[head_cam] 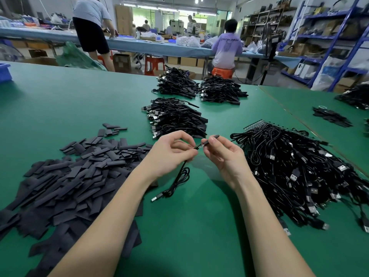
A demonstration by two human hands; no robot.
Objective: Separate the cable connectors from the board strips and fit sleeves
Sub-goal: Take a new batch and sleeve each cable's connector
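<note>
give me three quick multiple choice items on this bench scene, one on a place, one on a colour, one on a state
1. Where does the pile of loose sleeves lie?
A. left of the hands
B. right of the hands
C. on the far bench

2. What colour is the table?
A. blue
B. green
C. grey

3. What is the left hand doing?
A. lying flat
B. pinching a cable
C. lifting a box

Answers:
1 A, the flat black pieces spread at the left.
2 B, the mat is green.
3 B, the cable hangs from its fingers, opposite the right hand.
</note>
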